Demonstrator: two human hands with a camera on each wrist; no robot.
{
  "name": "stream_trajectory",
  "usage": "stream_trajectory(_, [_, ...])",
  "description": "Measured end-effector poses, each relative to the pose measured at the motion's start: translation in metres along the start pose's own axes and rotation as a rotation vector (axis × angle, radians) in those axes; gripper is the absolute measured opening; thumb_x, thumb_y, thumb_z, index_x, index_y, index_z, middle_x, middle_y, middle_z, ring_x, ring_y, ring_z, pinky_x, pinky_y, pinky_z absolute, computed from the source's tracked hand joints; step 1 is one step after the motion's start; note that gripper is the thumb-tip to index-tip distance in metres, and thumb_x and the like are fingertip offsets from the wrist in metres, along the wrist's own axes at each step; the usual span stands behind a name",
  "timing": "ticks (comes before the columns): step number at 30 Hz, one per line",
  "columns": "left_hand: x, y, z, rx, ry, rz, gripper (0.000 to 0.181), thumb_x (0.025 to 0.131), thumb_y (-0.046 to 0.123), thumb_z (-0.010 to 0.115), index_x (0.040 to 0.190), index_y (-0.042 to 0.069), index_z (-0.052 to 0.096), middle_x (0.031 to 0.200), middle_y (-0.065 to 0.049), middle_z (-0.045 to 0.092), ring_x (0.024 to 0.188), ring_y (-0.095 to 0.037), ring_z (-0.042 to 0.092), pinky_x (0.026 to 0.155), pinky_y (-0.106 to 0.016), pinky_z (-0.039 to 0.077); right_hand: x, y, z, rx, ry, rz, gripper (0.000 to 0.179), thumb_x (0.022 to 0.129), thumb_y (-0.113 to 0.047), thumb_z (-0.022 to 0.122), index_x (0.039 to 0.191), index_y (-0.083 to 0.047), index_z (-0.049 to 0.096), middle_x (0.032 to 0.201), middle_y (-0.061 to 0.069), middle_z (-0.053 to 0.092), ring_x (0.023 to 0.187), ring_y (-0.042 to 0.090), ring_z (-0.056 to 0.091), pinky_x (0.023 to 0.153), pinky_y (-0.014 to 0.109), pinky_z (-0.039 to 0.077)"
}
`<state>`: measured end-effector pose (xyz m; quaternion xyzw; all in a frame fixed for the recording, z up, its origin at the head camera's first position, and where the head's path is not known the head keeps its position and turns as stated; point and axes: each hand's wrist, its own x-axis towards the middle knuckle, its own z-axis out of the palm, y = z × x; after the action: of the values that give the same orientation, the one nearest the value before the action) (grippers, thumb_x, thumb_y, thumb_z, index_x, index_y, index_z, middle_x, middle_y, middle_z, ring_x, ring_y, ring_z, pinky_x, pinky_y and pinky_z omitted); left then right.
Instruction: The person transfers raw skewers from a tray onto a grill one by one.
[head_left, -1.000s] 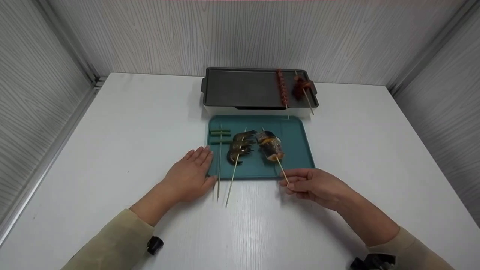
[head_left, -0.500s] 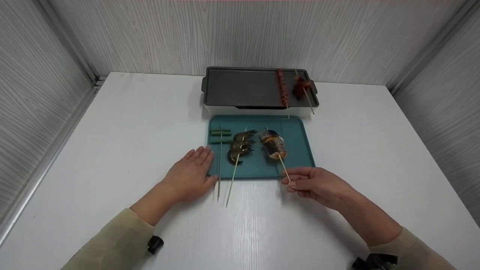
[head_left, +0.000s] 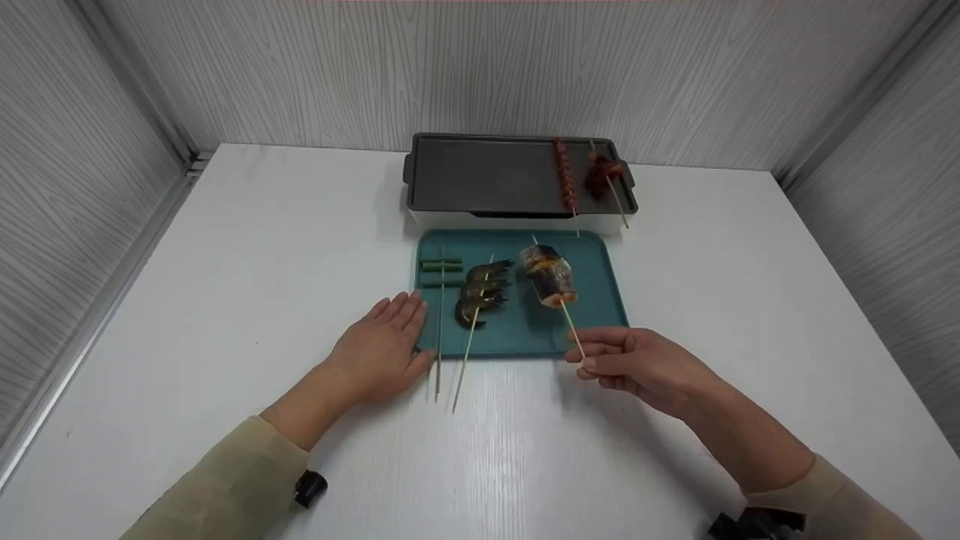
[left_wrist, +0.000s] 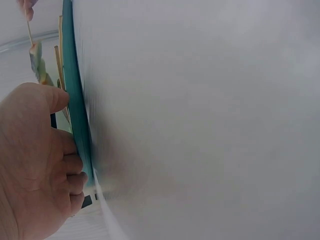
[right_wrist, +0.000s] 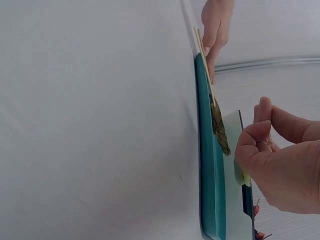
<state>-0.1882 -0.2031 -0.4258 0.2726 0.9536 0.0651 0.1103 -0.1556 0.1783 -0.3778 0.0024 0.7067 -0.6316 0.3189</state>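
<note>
My right hand (head_left: 649, 367) pinches the stick of a fish skewer (head_left: 553, 281), its dark-skinned chunks raised over the right part of the teal tray (head_left: 596, 281). My left hand (head_left: 382, 349) lies with straight fingers along the tray's left edge; in the left wrist view, that hand (left_wrist: 37, 165) has its thumb at the rim. Beside it on the tray rest a skewer of green stalks (head_left: 442, 284) and a shrimp skewer (head_left: 480, 291), both sticks jutting over the front edge. The right wrist view shows the pinching fingers (right_wrist: 255, 135), which mostly hide the fish.
Behind the tray stands a black griddle (head_left: 480, 176) on a white base. A skewer of small red pieces (head_left: 565, 176) and another with dark red curled pieces (head_left: 600, 176) lie at its right side. Pale wood-grain panels (head_left: 495, 67) enclose the white table (head_left: 300, 225).
The fish skewer has risen off the tray and shifted slightly right and away, with my right hand moving along. My left hand and the other skewers have stayed in place.
</note>
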Motion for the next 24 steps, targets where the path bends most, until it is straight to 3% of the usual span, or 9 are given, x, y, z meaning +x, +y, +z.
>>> stream_trajectory(12, [0.000,0.000,-0.001,-0.005,-0.014,-0.008,0.076,0.112,0.044,0.041,0.163,-0.011,0.026,0.171,-0.027,0.022,0.160,-0.041,0.019,0.130,-0.053,0.016,-0.006,-0.023,0.002,-0.039,0.024,-0.036,0.060,0.104,-0.015,0.071,0.157,0.001,0.049,0.133,0.011,0.070,0.108,0.016,0.071,0.091,0.026,0.055])
stream_trajectory(17, [-0.001,0.000,-0.001,-0.006,0.000,-0.004,0.075,0.112,0.043,0.041,0.162,-0.011,0.028,0.171,-0.028,0.023,0.160,-0.042,0.021,0.129,-0.054,0.017,-0.003,-0.035,0.001,-0.048,0.025,-0.063,0.059,0.105,-0.013,0.069,0.158,0.002,0.047,0.134,0.010,0.069,0.115,0.018,0.070,0.096,0.026,0.055])
stream_trajectory(24, [-0.001,0.002,-0.002,-0.004,0.012,-0.002,0.077,0.112,0.046,0.041,0.163,-0.009,0.027,0.171,-0.026,0.023,0.160,-0.040,0.020,0.130,-0.053,0.017,0.008,-0.054,-0.003,-0.054,0.043,-0.088,0.057,0.107,-0.009,0.064,0.159,0.002,0.044,0.132,0.007,0.069,0.107,0.013,0.071,0.085,0.024,0.053])
